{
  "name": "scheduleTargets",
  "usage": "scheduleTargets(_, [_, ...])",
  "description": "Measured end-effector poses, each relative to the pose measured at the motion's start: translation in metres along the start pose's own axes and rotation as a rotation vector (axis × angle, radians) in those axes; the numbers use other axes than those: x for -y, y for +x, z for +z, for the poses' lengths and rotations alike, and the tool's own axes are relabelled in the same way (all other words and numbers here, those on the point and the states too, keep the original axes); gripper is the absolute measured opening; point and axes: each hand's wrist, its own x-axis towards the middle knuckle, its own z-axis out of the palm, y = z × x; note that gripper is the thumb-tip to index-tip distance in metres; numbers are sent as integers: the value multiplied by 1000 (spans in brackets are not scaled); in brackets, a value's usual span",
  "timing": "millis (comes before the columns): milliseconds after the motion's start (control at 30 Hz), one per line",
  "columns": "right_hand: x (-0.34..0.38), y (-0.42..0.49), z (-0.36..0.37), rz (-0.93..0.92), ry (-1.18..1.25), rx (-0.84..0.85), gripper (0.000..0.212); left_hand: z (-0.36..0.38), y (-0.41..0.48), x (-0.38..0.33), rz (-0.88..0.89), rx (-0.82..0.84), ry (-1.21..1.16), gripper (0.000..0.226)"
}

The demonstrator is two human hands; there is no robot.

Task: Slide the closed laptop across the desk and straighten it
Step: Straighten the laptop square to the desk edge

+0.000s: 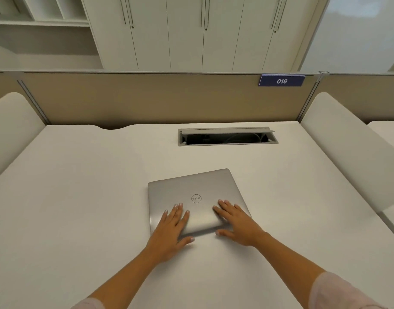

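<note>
A closed silver laptop (196, 190) with a round logo lies on the white desk (80, 197), near the middle. It sits skewed, its far right corner turned away from me. My left hand (172, 228) rests flat on its near left part, fingers spread, thumb on the desk past the front edge. My right hand (236, 221) lies flat on its near right part, fingers spread, thumb curling at the front edge. Both palms press on the lid rather than grip it.
An open cable hatch (227, 137) is set into the desk behind the laptop. A beige partition (147, 99) with a blue "016" tag (281, 80) borders the back. White rounded side panels (347, 148) flank the desk; cabinets stand beyond.
</note>
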Motion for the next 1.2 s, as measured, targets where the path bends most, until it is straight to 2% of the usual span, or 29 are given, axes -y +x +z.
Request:
scheduleTargets(100, [0, 1, 5, 21, -23, 4, 71, -3, -8, 0, -50, 48, 39, 72])
scheduleTargets(233, [2, 5, 4, 25, -48, 6, 65, -17, -15, -9, -40, -13, 131, 63])
scheduleTargets(300, [0, 5, 3, 7, -72, 20, 64, -12, -17, -14, -26, -75, 148, 50])
scheduleTargets(333, [-1, 5, 2, -4, -86, 28, 63, -10, -16, -16, -36, -78, 117, 51])
scheduleTargets(433, [-2, 6, 0, -19, -133, 48, 62, -5, -14, -17, -123, 65, 98, 58])
scheduleTargets(633, [2, 4, 7, 2, -192, 51, 61, -2, -15, -20, -102, -13, 41, 58])
scheduleTargets(1200, [27, 18, 12, 81, -253, 38, 60, -3, 5, 23, -99, -6, 37, 62])
